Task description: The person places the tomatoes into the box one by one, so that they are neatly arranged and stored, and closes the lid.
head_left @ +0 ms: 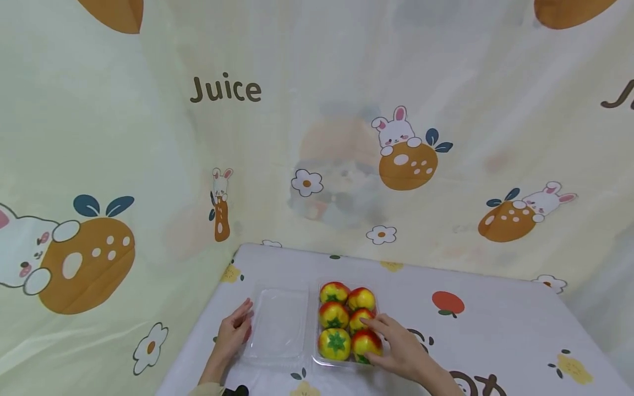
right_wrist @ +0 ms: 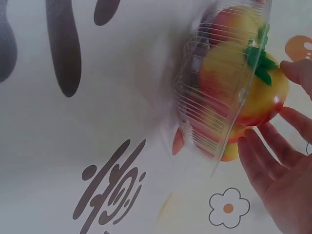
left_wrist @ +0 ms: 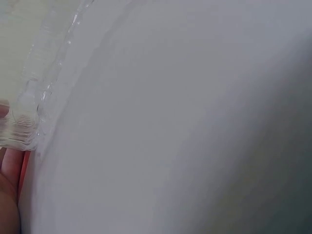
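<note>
A clear plastic tray (head_left: 331, 363) on the table holds two columns of red-and-yellow tomatoes with green star-shaped leaves. My right hand (head_left: 401, 349) reaches in from the right, with thumb and fingers round the front right tomato (head_left: 366, 343). In the right wrist view, the fingertips (right_wrist: 287, 117) touch that tomato (right_wrist: 263, 95), which bulges above the ribbed rim. To the left lies a bare clear plastic lid or second tray half (head_left: 278, 324). My left hand (head_left: 235, 330) rests at its left edge, fingers nearly straight; the left wrist view shows only part of the hand (left_wrist: 9, 180) by the ribbed plastic.
A white printed tablecloth (head_left: 475, 341) covers the table, with a red fruit print (head_left: 448, 303) to the right of the tray. Behind and to the left hangs a cream curtain (head_left: 297, 71) with rabbit and fruit prints. The table's left edge runs close beside my left arm.
</note>
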A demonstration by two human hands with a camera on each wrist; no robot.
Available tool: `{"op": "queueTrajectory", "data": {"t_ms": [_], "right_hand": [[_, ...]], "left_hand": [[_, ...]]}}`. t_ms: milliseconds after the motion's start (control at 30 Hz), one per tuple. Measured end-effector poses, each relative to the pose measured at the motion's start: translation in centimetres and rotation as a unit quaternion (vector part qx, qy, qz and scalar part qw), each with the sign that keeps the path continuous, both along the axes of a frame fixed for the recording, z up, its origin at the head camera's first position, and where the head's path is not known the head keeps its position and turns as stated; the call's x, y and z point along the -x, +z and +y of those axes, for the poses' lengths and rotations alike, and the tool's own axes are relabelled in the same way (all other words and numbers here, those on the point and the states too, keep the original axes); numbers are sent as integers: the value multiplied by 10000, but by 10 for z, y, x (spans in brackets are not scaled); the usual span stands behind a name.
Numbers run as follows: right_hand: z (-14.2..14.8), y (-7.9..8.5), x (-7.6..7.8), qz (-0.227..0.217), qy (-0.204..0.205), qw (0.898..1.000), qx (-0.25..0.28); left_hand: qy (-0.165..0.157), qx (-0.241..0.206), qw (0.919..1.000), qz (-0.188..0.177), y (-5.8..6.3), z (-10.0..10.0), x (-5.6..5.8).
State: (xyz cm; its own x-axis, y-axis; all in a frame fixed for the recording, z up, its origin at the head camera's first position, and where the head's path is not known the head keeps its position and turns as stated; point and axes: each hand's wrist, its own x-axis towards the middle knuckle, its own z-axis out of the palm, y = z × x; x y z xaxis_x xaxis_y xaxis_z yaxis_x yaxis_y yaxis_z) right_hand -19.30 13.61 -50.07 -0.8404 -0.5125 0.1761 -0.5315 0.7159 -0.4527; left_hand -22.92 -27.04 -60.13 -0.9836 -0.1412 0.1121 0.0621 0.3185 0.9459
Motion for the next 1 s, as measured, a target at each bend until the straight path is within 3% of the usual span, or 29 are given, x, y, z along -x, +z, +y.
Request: {"op": "queueTrajectory", "data": {"t_ms": [467, 733, 1000], "right_hand": [[6, -9, -3, 138, -322, 9983, 463], [17, -13, -7, -315, -695, 9921, 994], [28, -20, -8, -465, -927, 9859, 1311]], "left_hand": [[145, 310, 9994, -79, 2, -6, -3], [106, 162, 9997, -146, 2, -2, -1], [50, 90, 9998, -183, 4, 5, -3]]}}
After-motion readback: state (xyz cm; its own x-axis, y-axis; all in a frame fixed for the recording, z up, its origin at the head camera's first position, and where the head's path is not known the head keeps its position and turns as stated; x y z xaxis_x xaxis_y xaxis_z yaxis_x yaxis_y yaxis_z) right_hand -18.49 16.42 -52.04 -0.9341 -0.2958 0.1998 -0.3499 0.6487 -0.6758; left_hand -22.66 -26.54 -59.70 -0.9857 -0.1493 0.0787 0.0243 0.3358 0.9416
